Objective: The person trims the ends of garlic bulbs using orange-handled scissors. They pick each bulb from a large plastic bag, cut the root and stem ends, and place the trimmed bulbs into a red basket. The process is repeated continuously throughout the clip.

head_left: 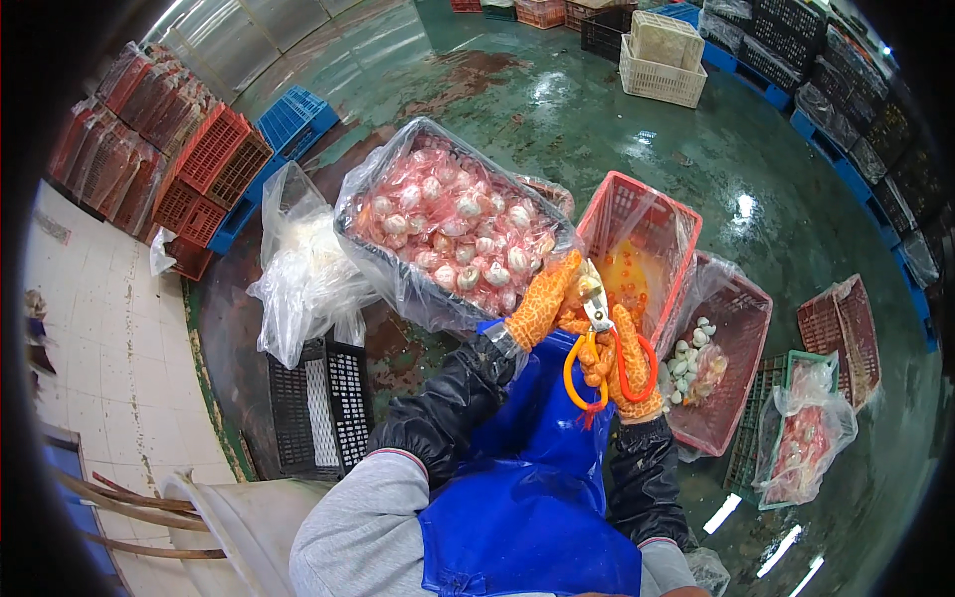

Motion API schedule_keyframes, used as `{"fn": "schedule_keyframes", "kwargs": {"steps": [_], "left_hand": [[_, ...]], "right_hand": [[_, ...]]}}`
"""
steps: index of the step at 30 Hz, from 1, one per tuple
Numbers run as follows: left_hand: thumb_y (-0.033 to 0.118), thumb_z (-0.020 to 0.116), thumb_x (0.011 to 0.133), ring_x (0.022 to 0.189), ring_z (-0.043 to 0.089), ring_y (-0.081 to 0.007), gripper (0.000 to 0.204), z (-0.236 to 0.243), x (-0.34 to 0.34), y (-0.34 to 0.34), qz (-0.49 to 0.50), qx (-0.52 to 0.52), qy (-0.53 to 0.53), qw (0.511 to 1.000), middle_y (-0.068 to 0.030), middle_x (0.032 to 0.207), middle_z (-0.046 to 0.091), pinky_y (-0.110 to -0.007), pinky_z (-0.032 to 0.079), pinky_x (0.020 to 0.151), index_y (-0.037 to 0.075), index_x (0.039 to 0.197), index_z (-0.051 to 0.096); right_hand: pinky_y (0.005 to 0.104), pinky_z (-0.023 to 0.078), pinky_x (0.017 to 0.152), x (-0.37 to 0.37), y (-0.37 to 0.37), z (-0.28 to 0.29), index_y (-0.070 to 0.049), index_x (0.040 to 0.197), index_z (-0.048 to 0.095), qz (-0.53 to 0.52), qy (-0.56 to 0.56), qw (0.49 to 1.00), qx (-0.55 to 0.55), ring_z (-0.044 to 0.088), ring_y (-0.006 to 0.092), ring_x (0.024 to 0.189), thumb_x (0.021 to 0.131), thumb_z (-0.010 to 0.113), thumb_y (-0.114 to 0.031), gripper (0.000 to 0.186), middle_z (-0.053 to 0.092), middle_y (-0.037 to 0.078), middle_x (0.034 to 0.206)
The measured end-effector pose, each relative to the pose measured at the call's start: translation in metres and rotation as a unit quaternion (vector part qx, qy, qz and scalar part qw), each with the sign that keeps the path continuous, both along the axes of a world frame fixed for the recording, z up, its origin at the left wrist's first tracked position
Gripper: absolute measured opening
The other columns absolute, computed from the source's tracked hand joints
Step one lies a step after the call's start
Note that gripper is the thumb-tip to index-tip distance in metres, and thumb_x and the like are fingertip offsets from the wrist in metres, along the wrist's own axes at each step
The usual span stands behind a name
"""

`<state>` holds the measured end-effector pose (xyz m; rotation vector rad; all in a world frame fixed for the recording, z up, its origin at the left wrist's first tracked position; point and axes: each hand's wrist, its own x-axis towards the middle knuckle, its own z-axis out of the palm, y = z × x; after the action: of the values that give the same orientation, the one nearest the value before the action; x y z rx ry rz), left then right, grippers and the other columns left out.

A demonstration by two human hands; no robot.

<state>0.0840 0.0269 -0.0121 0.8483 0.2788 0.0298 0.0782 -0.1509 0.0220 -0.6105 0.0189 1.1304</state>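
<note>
My left hand (545, 291), in an orange patterned glove, pinches a small pale, yellowish item (585, 274) at the blades of the scissors (597, 310). My right hand (622, 368), in a matching glove, grips the scissors' orange and red handles. To the left, a plastic-lined crate (356, 219) holds several white round pieces (469, 206) in reddish translucent membranes. Beyond my hands, a lined red crate (637, 189) holds yellow-orange liquid with round orange blobs (625, 261). Right of it, another red crate (736, 328) holds several white shell-like pieces and a pinkish lump.
Crumpled clear bags (308, 269) and a black crate (293, 418) lie left. Stacked red (209, 159) and blue crates (293, 114) line the far left, white (657, 75) and black crates (771, 50) the back right. A bagged green crate (806, 428) and red crate (826, 323) are right.
</note>
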Motion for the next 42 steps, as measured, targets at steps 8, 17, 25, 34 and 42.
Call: {"fn": "schedule_keyframes", "kwargs": {"steps": [8, 17, 25, 34, 42], "left_hand": [[0.023, 0.053, 0.096, 0.097, 0.058, -0.0204, 0.035, -0.041, 0.001, 0.010, -0.039, 0.059, 0.019, 0.997, -0.0098, 0.114, 0.057, -0.030, 0.052, 0.082, 0.004, 0.125, 0.050], [0.054, 0.062, 0.078, 0.132, 0.030, -0.0386, 0.087, -0.031, -0.008, 0.131, 0.188, 0.790, 0.120, 0.571, -0.0260, 0.139, 0.036, -0.047, 0.026, 0.107, -0.001, 0.139, 0.034], [0.041, 0.063, 0.080, 0.104, 0.052, -0.0344, 0.040, -0.050, 0.015, 0.247, 0.171, 0.873, 0.259, 0.377, -0.0137, 0.111, 0.058, -0.048, 0.041, 0.088, 0.007, 0.101, 0.062], [0.018, 0.052, 0.093, 0.100, 0.059, -0.0261, 0.013, -0.039, -0.046, 0.246, 0.250, 0.023, -0.072, 0.965, -0.0147, 0.123, 0.057, -0.041, 0.050, 0.086, 0.008, 0.089, 0.060], [0.026, 0.050, 0.096, 0.116, 0.051, -0.0354, 0.023, 0.008, -0.063, 0.149, 0.016, -0.082, -0.110, 0.990, -0.0202, 0.132, 0.048, -0.055, 0.046, 0.094, 0.010, 0.109, 0.060]], "right_hand": [[0.0230, 0.047, 0.050, -0.007, -0.018, -0.004, 0.002, 0.119, 0.054, -0.110, -0.190, 0.965, -0.142, 0.051, 0.0104, 0.054, 0.098, 0.040, -0.046, 0.054, 0.055, 0.004, 0.069], [0.0342, 0.051, 0.085, -0.026, -0.127, -0.101, 0.003, 0.126, 0.049, -0.270, -0.573, 0.677, -0.376, 0.061, 0.0240, 0.099, 0.090, 0.053, -0.004, 0.037, 0.059, 0.018, 0.112], [0.0346, 0.052, 0.083, -0.050, -0.104, -0.082, -0.002, 0.128, 0.048, -0.274, -0.461, 0.786, -0.308, 0.060, 0.0241, 0.096, 0.095, 0.048, -0.012, 0.035, 0.059, 0.017, 0.110], [0.0260, 0.050, 0.065, -0.035, -0.062, -0.042, -0.004, 0.129, 0.046, -0.284, -0.101, 0.939, -0.163, 0.059, 0.0143, 0.073, 0.095, 0.053, -0.016, 0.037, 0.061, 0.010, 0.090], [0.0297, 0.047, 0.065, -0.033, 0.012, 0.018, -0.003, 0.133, 0.046, -0.317, -0.514, 0.715, -0.352, 0.053, 0.0149, 0.077, 0.089, 0.058, -0.005, 0.045, 0.054, 0.004, 0.089]]}}
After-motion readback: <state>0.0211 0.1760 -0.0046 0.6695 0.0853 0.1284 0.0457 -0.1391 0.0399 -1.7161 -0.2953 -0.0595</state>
